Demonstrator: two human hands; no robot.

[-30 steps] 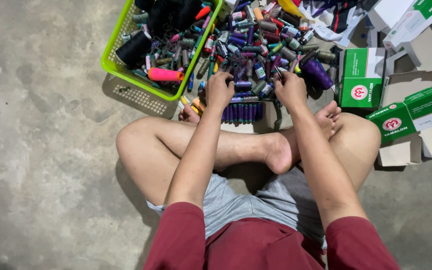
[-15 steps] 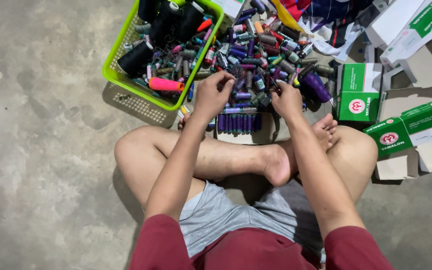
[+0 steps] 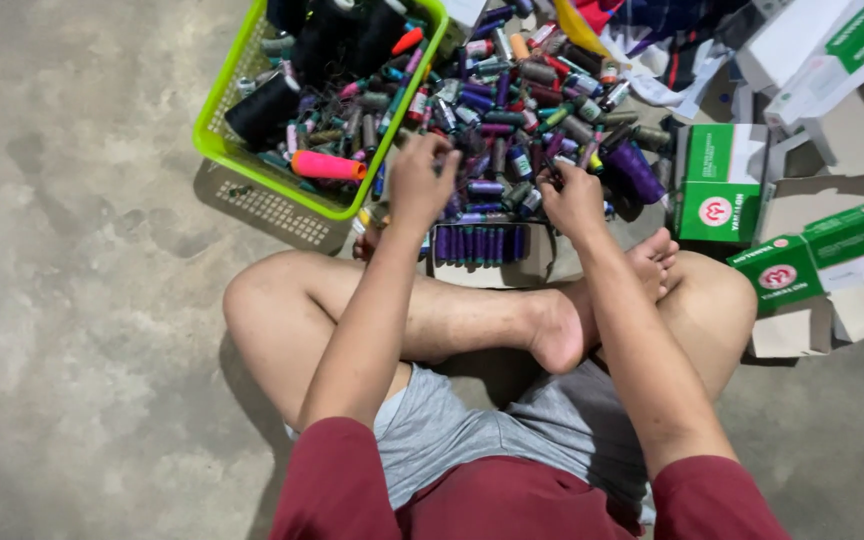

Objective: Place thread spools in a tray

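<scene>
A bare grey concrete floor (image 3: 82,300) holds everything. Nearest the crossed legs, a small open cardboard box of upright purple thread spools (image 3: 480,245); beyond it the left hand (image 3: 420,182) and right hand (image 3: 572,198) dip into the loose heap of mixed-colour thread spools (image 3: 527,100), fingers curled, whether pinching a spool I cannot tell. Picking purples only, seated upright, would suit. The lime-green plastic basket (image 3: 214,140) lies farthest left.

left hand (image 3: 420,180) in thread spools (image 3: 512,110) | right hand (image 3: 572,198) beside | purple row box (image 3: 480,250) below | green basket (image 3: 214,140) left | floor
</scene>
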